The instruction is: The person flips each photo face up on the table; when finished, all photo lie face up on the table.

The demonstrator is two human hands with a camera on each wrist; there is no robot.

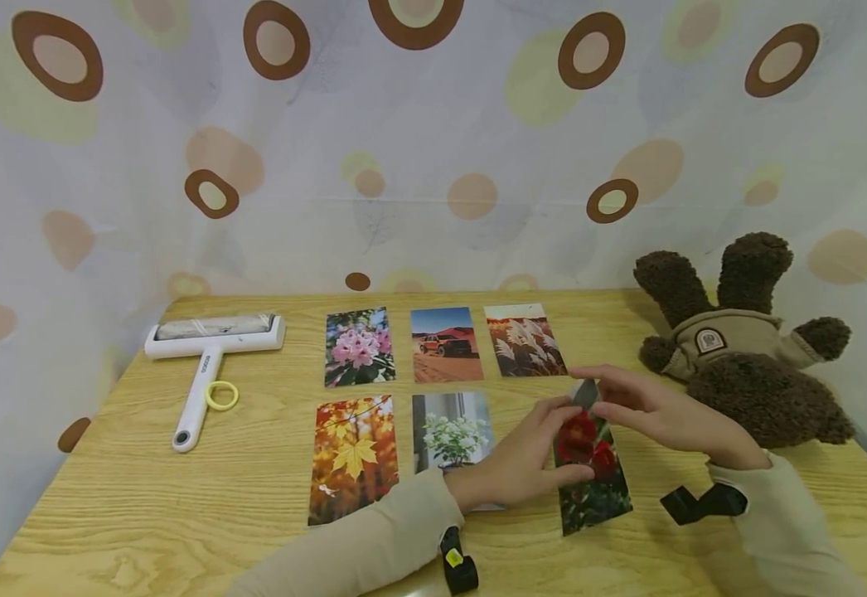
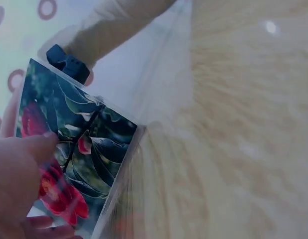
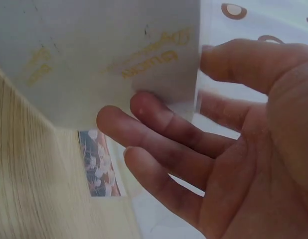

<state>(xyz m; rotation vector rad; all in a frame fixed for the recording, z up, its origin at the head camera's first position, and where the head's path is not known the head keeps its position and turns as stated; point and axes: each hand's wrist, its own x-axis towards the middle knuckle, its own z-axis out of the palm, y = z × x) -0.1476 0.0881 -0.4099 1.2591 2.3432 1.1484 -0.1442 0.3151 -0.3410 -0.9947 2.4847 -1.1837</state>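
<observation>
My left hand [image 1: 519,460] grips a photo print of red flowers [image 1: 596,497], its thumb lying across the picture side. At the print's upper end is my right hand [image 1: 650,410], thumb and fingers about the edge; in the right wrist view its fingertips [image 3: 146,107] touch the pale back [image 3: 94,64], which bears yellow lettering. The print is tilted up off the table, and its edge looks thick in the left wrist view. Closest to the left forearm lie a white-flower photo [image 1: 452,431], partly covered by that hand, and a maple-leaf photo [image 1: 355,456].
Behind these, photos of pink flowers [image 1: 360,348], a red off-road car [image 1: 446,344] and pampas grass [image 1: 526,340] form a row. On the wooden table [image 1: 142,506], a white lint roller [image 1: 198,390] and a yellow ring [image 1: 222,396] lie left; a brown plush toy [image 1: 754,390] lies right.
</observation>
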